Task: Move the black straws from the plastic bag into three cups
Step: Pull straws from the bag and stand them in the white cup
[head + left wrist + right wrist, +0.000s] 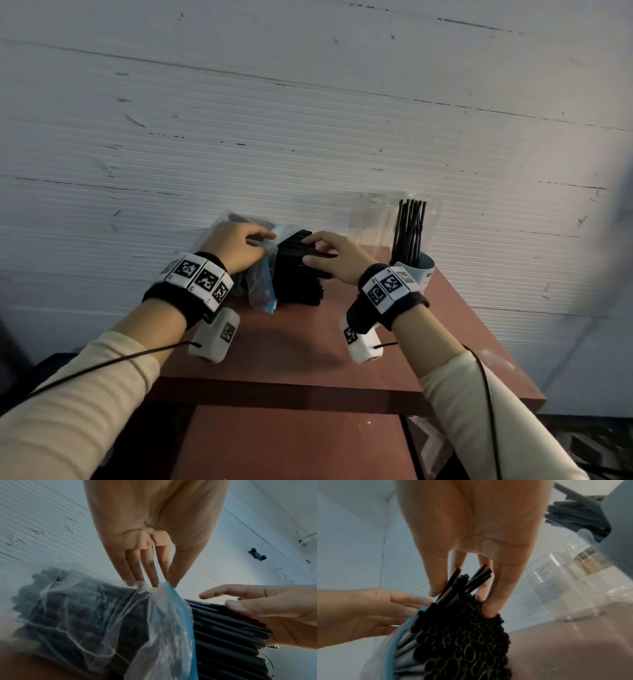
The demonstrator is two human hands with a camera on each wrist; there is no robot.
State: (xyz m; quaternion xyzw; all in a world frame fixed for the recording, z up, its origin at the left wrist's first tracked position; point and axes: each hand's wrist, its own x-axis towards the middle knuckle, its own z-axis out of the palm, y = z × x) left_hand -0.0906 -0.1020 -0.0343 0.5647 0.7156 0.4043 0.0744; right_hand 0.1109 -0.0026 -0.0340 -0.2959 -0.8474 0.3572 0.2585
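Note:
A clear plastic bag [260, 284] with a blue zip edge lies on the reddish table [308, 342], and a thick bundle of black straws [298, 274] sticks out of its mouth. My left hand [263, 240] pinches the bag's blue rim [164, 588] between thumb and fingertips. My right hand [318, 253] rests on top of the bundle and pinches a few straws [467, 582] lifted from the pile [462, 642]. At the back right, a clear cup [411, 236] holds several black straws upright. An empty clear cup [370, 219] stands just left of it.
A white ribbed wall [308, 120] rises right behind the table. The table's front edge [291, 394] and right edge [507, 342] are near. Bare tabletop lies in front of the bag. Cables run from both wrist cameras along my sleeves.

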